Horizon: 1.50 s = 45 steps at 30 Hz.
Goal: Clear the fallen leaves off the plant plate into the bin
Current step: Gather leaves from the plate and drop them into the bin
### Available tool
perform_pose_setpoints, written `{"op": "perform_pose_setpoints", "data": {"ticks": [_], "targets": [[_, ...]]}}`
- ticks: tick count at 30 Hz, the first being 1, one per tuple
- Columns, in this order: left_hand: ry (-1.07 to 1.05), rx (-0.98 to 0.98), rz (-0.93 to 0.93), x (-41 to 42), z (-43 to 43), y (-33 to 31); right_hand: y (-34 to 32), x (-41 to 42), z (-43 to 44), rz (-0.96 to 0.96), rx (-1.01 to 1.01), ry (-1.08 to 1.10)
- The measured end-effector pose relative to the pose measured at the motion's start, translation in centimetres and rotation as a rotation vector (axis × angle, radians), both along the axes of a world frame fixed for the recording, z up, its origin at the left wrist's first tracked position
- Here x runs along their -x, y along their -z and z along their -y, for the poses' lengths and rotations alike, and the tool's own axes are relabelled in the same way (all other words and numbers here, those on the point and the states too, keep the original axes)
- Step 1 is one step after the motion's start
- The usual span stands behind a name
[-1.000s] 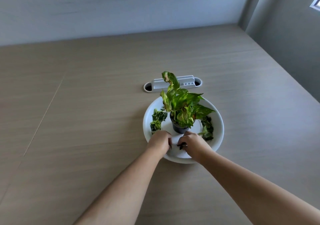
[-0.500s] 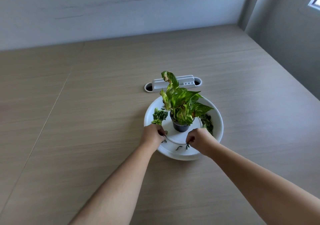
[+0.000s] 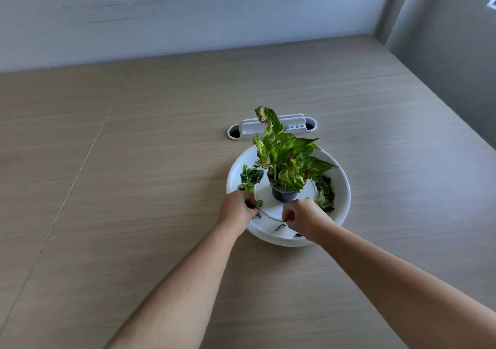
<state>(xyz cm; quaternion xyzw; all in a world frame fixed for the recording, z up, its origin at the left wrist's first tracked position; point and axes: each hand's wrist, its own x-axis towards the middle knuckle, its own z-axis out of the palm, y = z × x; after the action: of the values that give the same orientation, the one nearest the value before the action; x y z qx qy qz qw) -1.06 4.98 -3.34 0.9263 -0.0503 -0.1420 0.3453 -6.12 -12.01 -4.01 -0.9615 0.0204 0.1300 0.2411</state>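
A round white plant plate (image 3: 342, 187) sits on the wooden table with a small green plant in a dark pot (image 3: 284, 194) at its middle. Fallen leaves lie in a pile on the plate's left side (image 3: 249, 175) and another on its right side (image 3: 324, 194), with small scraps (image 3: 280, 226) near the front. My left hand (image 3: 237, 208) is over the plate's front left rim, fingers pinched on a small leaf piece. My right hand (image 3: 302, 216) is over the front of the plate, fingers curled shut on a thin leaf scrap. No bin is in view.
A white cable-slot fitting (image 3: 271, 128) is set into the table just behind the plate. The wooden table (image 3: 134, 161) runs wide to the left and front. A wall stands at the back and a grey wall to the right.
My two hands have drawn apart along the plate's front, the left toward the left leaf pile, the right staying near the front scraps. The view has shifted slightly.
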Motion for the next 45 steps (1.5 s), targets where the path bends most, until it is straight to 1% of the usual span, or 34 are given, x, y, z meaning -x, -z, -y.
{"op": "perform_pose_setpoints", "data": {"ticks": [4,8,12,18,20,22,28,30,32,39,43,45], "targets": [[-0.004,0.004,0.009,-0.1,-0.1,-0.2,0.0,-0.4,-0.9,-0.095,0.062,-0.184],[0.006,0.009,0.001,-0.3,-0.3,-0.2,0.0,0.0,0.0,-0.097,0.082,-0.314],[0.002,0.013,-0.009,-0.5,-0.2,-0.1,-0.5,0.3,1.3,-0.125,0.062,-0.368],[-0.002,0.01,-0.031,-0.7,0.0,0.0,0.2,0.2,1.7,-0.1,0.126,-0.366],[-0.002,0.01,-0.035,-0.7,0.1,0.0,0.3,0.1,1.8,-0.113,0.112,-0.3],[-0.002,0.008,-0.035,-0.7,0.2,-0.1,0.5,0.2,1.9,-0.124,0.058,-0.184],[-0.036,0.037,-0.034,-0.4,0.3,-0.4,-0.1,-0.3,3.3,-0.118,-0.237,0.285],[-0.047,0.043,-0.029,-0.1,0.4,-0.6,-1.1,-0.4,4.3,-0.113,-0.364,0.381],[-0.046,0.045,-0.031,0.4,0.9,-1.0,-1.9,0.1,5.3,-0.105,-0.436,0.439],[-0.015,0.131,-0.06,4.7,6.0,-2.5,-3.6,5.5,9.6,-0.028,-0.487,0.556],[0.11,0.154,-0.061,9.0,12.5,-4.0,-5.3,11.5,15.9,0.039,-0.522,0.664],[0.205,0.173,-0.061,12.1,17.4,-5.0,-6.1,16.4,20.0,0.073,-0.502,0.743]]}}
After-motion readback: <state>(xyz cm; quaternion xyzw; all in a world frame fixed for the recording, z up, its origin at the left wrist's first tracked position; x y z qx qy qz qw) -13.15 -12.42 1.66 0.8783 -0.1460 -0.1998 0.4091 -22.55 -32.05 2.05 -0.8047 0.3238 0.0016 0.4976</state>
